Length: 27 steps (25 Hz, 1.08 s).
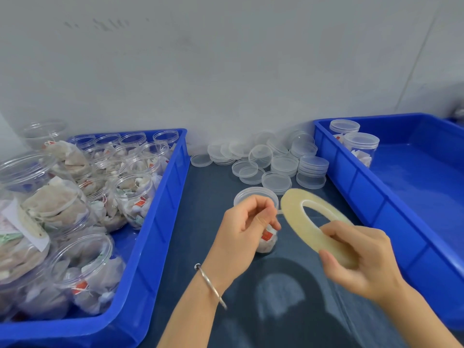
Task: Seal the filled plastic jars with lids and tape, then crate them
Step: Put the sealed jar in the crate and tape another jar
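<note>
A lidded plastic jar (254, 195) of tea bags stands on the dark table between two blue crates. My left hand (244, 228) hovers in front of it and pinches the free end of a clear tape strip. My right hand (361, 259) grips a wide, thin roll of clear tape (301, 217) by its lower edge, just right of the jar. The strip runs from the roll to my left fingers. The jar's lower part is hidden behind my left hand.
The left blue crate (160, 209) holds several open jars filled with tea bags. The right blue crate (351, 179) holds two lidded jars (356, 139) at its far corner. Loose clear lids (276, 159) lie piled by the wall.
</note>
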{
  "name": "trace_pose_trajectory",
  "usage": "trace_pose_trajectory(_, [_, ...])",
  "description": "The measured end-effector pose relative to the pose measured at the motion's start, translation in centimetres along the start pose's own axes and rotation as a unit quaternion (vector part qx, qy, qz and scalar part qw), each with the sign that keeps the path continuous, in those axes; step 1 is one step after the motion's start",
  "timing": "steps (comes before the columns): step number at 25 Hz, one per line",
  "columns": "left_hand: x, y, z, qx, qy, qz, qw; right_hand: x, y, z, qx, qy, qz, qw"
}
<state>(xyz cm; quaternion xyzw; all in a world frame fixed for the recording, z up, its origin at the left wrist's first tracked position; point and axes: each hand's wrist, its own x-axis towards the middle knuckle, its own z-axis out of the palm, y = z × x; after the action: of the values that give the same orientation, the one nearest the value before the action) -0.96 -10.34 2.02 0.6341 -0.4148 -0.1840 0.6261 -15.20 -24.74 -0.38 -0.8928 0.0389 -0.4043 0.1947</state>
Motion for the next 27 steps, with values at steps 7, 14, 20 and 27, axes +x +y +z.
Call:
trace_pose_trajectory(7, [-0.3, 0.7, -0.1, -0.118, -0.005, -0.025, 0.993, 0.2, 0.0, -0.3, -0.02, -0.021, 0.027, 0.999])
trace_pose_trajectory(14, [-0.1, 0.3, 0.2, 0.09, 0.177, 0.107, 0.974, 0.7, -2.3, -0.5, -0.126, -0.066, 0.081, 0.986])
trace_pose_trajectory(20, [-2.1, -1.8, -1.0, 0.079, 0.216, 0.086, 0.969, 2.7, -1.2, -0.2, -0.327, -0.122, 0.092, 0.933])
trace_pose_trajectory(27, [-2.1, -6.1, -1.2, -0.023, 0.248, -0.053, 0.967, 1.9, -0.7, 2.3, -0.352, -0.182, 0.096, 0.913])
